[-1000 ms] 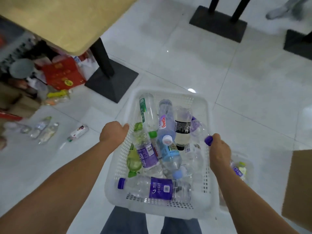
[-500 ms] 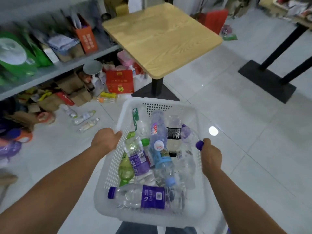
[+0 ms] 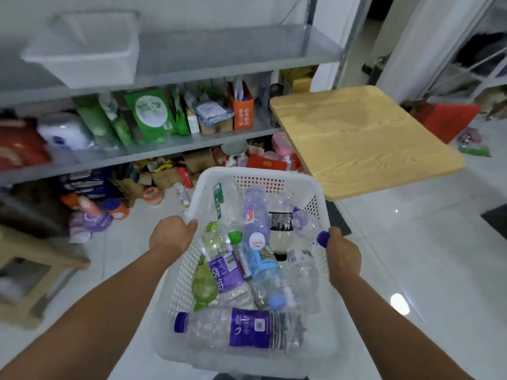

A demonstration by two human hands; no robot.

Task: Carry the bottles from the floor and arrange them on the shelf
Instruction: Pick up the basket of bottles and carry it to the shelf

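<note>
Carries a white basket [image 3: 248, 362] packed with jumbled bottles, a purple-labelled bottle [image 3: 241, 331] lying crosswise at the near end. Grips the left rim with the left hand [image 3: 171, 237] and the right rim with the right hand [image 3: 343, 255], fingers curled over the plastic on both sides. Beyond the basket, leaves at least one loose bottle [image 3: 182, 193] on the floor by the shelf's foot. Faces the upper shelf [image 3: 219, 50], bare beside a white tub [image 3: 82, 48]. Seemingly: gathering nearly done, carrying under way, arranging not yet begun.
</note>
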